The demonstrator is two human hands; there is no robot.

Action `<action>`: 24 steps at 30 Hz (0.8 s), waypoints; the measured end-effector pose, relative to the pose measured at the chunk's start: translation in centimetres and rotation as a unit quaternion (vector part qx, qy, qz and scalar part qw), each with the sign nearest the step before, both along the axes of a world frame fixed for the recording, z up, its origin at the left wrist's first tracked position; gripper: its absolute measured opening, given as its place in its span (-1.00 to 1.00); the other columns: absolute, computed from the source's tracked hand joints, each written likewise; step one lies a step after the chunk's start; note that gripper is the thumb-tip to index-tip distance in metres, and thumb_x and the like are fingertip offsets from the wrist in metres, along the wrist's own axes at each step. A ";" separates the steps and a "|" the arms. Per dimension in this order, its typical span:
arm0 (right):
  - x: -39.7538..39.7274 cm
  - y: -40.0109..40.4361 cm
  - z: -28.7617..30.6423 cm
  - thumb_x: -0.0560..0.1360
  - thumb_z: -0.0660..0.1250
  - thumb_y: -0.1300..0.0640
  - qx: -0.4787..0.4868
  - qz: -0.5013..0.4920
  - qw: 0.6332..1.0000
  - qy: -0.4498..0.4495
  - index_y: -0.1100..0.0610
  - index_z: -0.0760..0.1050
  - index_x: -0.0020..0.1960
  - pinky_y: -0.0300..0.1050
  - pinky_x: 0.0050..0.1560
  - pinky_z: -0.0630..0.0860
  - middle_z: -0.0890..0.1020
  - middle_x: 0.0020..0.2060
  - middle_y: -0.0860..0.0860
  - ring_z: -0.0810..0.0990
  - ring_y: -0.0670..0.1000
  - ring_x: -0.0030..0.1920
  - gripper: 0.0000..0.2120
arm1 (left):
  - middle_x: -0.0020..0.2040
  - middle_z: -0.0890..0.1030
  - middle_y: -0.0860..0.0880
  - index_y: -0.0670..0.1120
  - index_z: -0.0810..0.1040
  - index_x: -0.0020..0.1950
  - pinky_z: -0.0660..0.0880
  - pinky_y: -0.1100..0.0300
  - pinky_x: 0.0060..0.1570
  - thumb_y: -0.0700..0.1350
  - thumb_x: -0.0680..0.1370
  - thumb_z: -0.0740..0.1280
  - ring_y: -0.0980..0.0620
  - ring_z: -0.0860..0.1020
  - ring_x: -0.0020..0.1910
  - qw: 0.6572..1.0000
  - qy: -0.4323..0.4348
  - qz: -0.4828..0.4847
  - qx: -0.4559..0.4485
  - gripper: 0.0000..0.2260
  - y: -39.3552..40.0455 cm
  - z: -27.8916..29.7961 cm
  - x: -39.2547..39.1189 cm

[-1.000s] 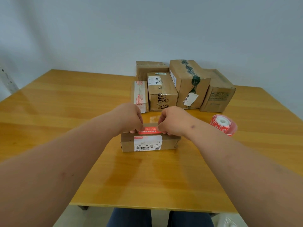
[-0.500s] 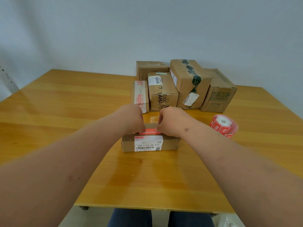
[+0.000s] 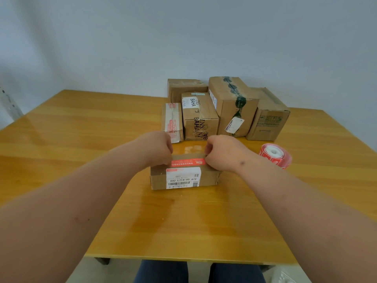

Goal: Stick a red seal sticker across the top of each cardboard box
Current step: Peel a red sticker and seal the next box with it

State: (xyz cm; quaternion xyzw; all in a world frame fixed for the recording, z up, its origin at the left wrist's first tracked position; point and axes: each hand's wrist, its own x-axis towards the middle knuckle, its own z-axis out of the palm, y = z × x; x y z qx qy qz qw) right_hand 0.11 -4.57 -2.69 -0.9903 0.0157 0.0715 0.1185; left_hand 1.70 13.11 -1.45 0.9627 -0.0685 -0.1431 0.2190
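Head view: pressing red seal sticker (image 3: 188, 162) onto small cardboard box (image 3: 184, 176) on table (image 3: 81, 127), left hand (image 3: 158, 148) and right hand (image 3: 221, 153) fingers curled, pinching sticker ends.

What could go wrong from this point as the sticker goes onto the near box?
1. Both hands, left hand and right hand, cover the ends of the red sticker, so a crease or a lifted end could go unseen.
2. The near box is small and low; pressing unevenly may slide it on the glossy table.
3. The sticker roll lies beside the right forearm, which could knock it away.
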 end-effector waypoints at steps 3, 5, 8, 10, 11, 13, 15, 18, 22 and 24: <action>-0.3 0.1 -0.3 0.45 0.31 -0.12 0.038 -0.018 0.999 -0.014 -0.01 0.47 0.07 -0.03 0.06 0.50 0.43 0.09 0.02 0.45 0.07 0.09 -0.73 | -0.07 0.51 -0.02 -0.04 0.49 0.03 0.44 0.19 -0.22 -0.06 0.48 0.43 0.06 0.47 -0.15 0.998 0.016 0.018 -0.065 -0.81 0.0 -0.5 -0.4; -0.4 0.5 -0.5 0.35 0.34 -0.36 0.001 -0.022 1.000 0.006 -0.03 0.44 0.17 0.04 0.19 0.45 0.40 0.12 0.03 0.39 0.11 0.18 -0.45 | -0.10 0.50 0.01 -0.03 0.44 0.03 0.41 0.21 -0.26 0.18 0.41 0.47 0.10 0.44 -0.18 1.000 0.005 0.008 -0.015 -0.61 -0.5 -1.0 -0.7; -0.4 0.3 -0.4 0.34 0.42 -0.28 0.012 -0.031 0.999 0.023 -0.02 0.45 0.22 0.03 0.20 0.47 0.42 0.17 0.04 0.42 0.11 0.20 -0.44 | -0.11 0.49 0.03 -0.02 0.42 0.03 0.38 0.19 -0.27 0.14 0.38 0.52 0.09 0.43 -0.19 1.000 0.006 0.020 -0.011 -0.59 -0.9 -1.2 -0.6; -0.4 -0.5 0.0 0.41 0.45 0.00 0.089 -0.038 0.995 0.030 0.01 0.49 0.20 -0.03 0.07 0.55 0.45 0.18 0.05 0.48 0.09 0.15 -0.61 | -0.09 0.50 -0.02 -0.04 0.44 0.03 0.39 0.16 -0.23 -0.05 0.40 0.53 0.04 0.45 -0.14 0.997 0.040 0.031 -0.065 -0.67 -0.6 -1.1 -0.2; -0.4 -0.8 0.1 0.42 0.43 0.10 0.120 -0.037 0.991 0.036 0.03 0.50 0.20 -0.08 -0.02 0.56 0.47 0.18 0.04 0.50 0.07 0.12 -0.64 | -0.07 0.51 -0.05 -0.05 0.45 0.03 0.41 0.14 -0.18 -0.15 0.41 0.51 -0.01 0.46 -0.10 0.993 0.058 0.035 -0.094 -0.69 -0.4 -1.0 -0.1; -0.6 -1.1 0.1 0.42 0.42 0.15 0.142 -0.031 0.988 0.043 0.04 0.51 0.20 -0.16 -0.13 0.50 0.50 0.16 0.02 0.51 0.02 0.08 -0.65 | -0.07 0.49 -0.06 -0.06 0.47 0.05 0.44 0.08 -0.08 -0.28 0.42 0.45 -0.07 0.47 -0.03 0.988 0.077 0.037 -0.125 -0.71 -0.3 -0.9 0.0; -0.6 -1.3 0.0 0.42 0.43 0.17 0.153 -0.031 0.987 0.043 0.03 0.51 0.18 -0.20 -0.15 0.49 0.52 0.13 0.00 0.51 0.00 0.05 -0.66 | -0.07 0.47 -0.05 -0.05 0.48 0.09 0.46 0.07 -0.03 -0.34 0.44 0.40 -0.08 0.46 0.01 0.987 0.085 0.036 -0.134 -0.69 0.0 -0.9 0.1; -0.4 -1.5 -0.3 0.46 0.32 0.24 0.185 -0.044 0.981 0.034 0.05 0.53 0.14 -0.16 -0.14 0.53 0.55 0.10 0.02 0.54 0.03 0.07 -0.73 | -0.04 0.49 -0.05 -0.03 0.48 0.12 0.44 0.12 -0.07 -0.32 0.47 0.36 -0.04 0.47 -0.02 0.984 0.087 0.039 -0.151 -0.70 0.2 -1.1 0.3; -0.2 -0.6 -0.9 0.48 0.37 -0.01 0.153 -0.052 0.986 0.027 0.04 0.52 0.07 -0.05 -0.05 0.59 0.59 0.00 0.01 0.57 0.03 0.00 -0.79 | -0.06 0.51 0.00 0.00 0.48 0.09 0.43 0.18 -0.22 -0.08 0.49 0.44 0.05 0.49 -0.12 0.993 0.029 0.030 -0.111 -0.77 -0.4 -1.8 0.2; -0.1 -0.6 -1.0 0.52 0.31 0.06 0.137 -0.056 0.989 0.024 0.06 0.54 0.10 -0.01 0.07 0.57 0.59 0.05 0.03 0.55 0.04 0.07 -0.82 | -0.03 0.52 -0.03 0.02 0.48 0.08 0.41 0.19 -0.27 -0.14 0.51 0.39 0.04 0.49 -0.14 0.994 0.014 0.032 -0.107 -0.82 -0.4 -2.1 0.5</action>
